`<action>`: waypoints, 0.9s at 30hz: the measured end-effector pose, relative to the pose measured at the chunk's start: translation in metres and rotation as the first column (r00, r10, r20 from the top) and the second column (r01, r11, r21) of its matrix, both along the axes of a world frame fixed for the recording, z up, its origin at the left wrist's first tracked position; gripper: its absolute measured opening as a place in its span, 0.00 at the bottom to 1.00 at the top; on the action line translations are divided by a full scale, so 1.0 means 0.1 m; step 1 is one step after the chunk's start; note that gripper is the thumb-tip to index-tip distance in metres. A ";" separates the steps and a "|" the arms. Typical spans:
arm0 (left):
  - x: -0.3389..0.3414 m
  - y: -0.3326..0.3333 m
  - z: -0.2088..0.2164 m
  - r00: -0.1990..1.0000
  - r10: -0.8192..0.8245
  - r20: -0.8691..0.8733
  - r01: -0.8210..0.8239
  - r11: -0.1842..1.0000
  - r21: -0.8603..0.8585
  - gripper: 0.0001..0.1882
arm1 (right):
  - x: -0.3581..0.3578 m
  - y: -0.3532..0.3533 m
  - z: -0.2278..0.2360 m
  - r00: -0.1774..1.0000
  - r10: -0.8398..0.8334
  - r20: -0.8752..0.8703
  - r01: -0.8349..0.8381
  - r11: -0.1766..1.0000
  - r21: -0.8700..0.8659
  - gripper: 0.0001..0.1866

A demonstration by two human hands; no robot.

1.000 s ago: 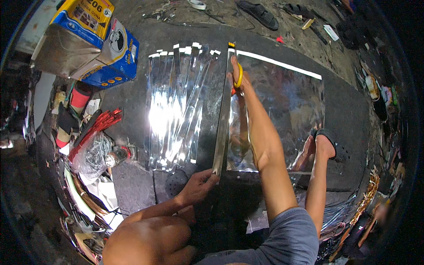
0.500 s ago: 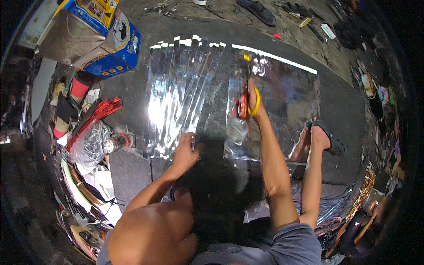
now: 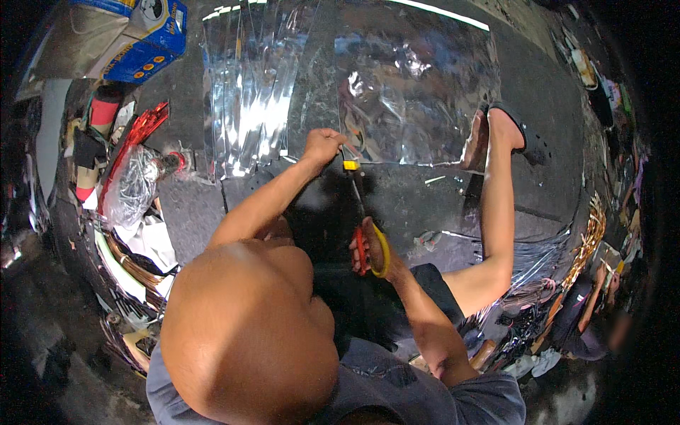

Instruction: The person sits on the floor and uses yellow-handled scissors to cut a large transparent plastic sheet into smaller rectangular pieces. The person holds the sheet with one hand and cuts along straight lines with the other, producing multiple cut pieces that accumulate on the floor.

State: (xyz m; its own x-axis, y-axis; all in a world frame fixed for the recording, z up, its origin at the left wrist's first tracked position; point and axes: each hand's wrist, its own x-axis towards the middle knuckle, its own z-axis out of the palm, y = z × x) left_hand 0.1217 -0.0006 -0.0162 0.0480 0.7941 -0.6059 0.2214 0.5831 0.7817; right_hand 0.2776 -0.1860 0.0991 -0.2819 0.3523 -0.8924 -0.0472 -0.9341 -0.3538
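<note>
I note the right hand (image 3: 390,266) gripping scissors (image 3: 358,195), aimed forward at the shiny sheet (image 3: 418,92), its near-left corner closest to the left hand (image 3: 323,147) (fingers bunched, grip unclear).

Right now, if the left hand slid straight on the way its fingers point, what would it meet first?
Probably the shiny silver sheet; the left hand is at its near left corner, perhaps touching it.

The top edge slices off your shiny sheet's (image 3: 432,92) far left corner, crops the blue tin (image 3: 157,51) too; what your left hand (image 3: 324,147) pinches is too small to tell!
</note>
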 end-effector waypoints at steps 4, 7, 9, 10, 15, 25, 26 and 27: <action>-0.01 0.01 0.08 0.999 -0.013 -0.034 0.014 1.000 0.025 0.08 | -0.14 0.09 -0.11 0.999 0.009 0.053 -0.010 1.000 0.012 0.44; -0.02 0.02 0.08 0.999 -0.016 -0.039 0.016 1.000 0.010 0.09 | -0.17 0.24 -0.25 0.998 -0.015 0.068 0.014 1.000 0.009 0.44; -0.01 0.04 0.07 0.998 -0.009 -0.060 0.010 1.000 0.023 0.10 | -0.16 0.31 -0.32 0.996 -0.040 0.074 0.037 0.998 0.051 0.44; -0.01 0.03 0.05 0.996 -0.012 -0.088 0.015 0.999 0.030 0.11 | -0.16 0.35 -0.36 0.993 -0.059 0.097 0.056 0.998 0.043 0.41; 0.07 -0.14 -0.07 0.979 -0.088 -0.184 0.108 0.989 0.099 0.17 | -0.14 0.45 -0.48 0.989 -0.114 0.095 0.109 0.992 0.056 0.37; 0.01 -0.37 -0.22 0.964 -0.242 0.112 0.224 0.963 0.152 0.12 | -0.13 0.44 -0.59 0.986 -0.150 0.067 0.144 0.986 0.081 0.28; 0.01 -0.37 -0.21 0.962 -0.269 0.042 0.258 0.951 0.170 0.12 | -0.14 0.44 -0.60 0.987 -0.153 0.049 0.148 0.984 0.097 0.26; 0.01 -0.38 -0.21 0.968 -0.230 0.103 0.211 0.963 0.168 0.12 | -0.14 0.45 -0.61 0.990 -0.127 0.062 0.119 0.987 0.109 0.24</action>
State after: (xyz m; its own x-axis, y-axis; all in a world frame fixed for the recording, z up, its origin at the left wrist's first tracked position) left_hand 0.1227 -0.0387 -0.0368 0.2975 0.8391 -0.4554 0.2295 0.4002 0.8872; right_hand 0.2631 -0.1411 0.0379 -0.1698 0.4727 -0.8647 -0.1317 -0.8805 -0.4555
